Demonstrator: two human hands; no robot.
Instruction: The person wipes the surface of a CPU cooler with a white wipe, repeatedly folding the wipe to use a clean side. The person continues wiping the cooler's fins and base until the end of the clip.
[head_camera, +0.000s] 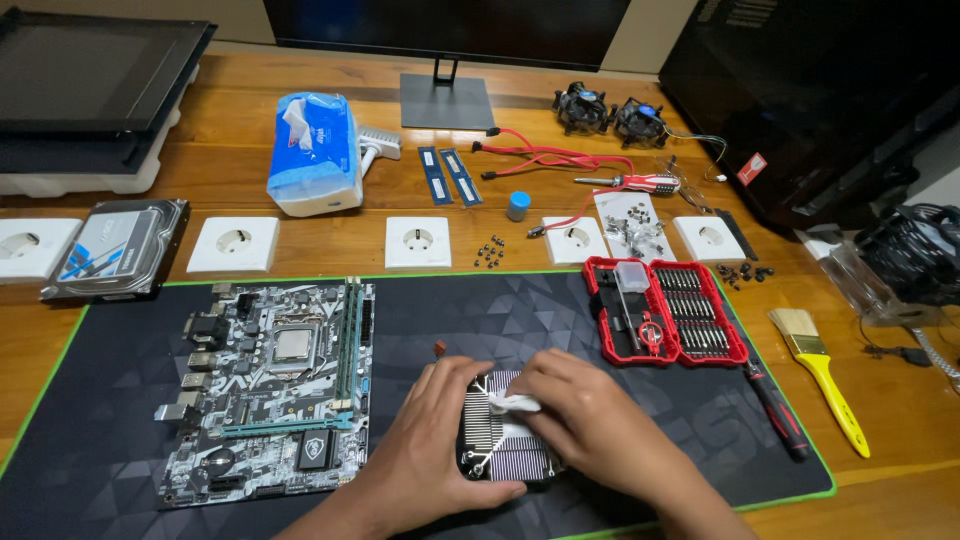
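**Two hands on a finned heat sink at the near edge of the mat**

The left hand (430, 455) cups the heat sink (505, 445) from its left side, fingers curled along the rim and thumb at the near edge, steadying it. The right hand (590, 425) lies over the top right, its fingertips pinched together on a small white tissue (515, 403) pressed against the metal. The heat sink is a round block of thin silver fins with dark edges, lying flat on the dark mat (560, 310). Its fins run toward and away from the person. Its right half and centre are covered by the right hand, so the middle cannot be made out.

To the left lies a circuit board (270, 385), long side running away from the person. Beyond the hands sits a red case of screwdriver bits (665, 310), open. To the right, a yellow-handled brush (820, 375) rests on the wooden table (900, 420). Farther back are white sockets (417, 242), a blue tissue pack (312, 150) and two small fans (610, 112).
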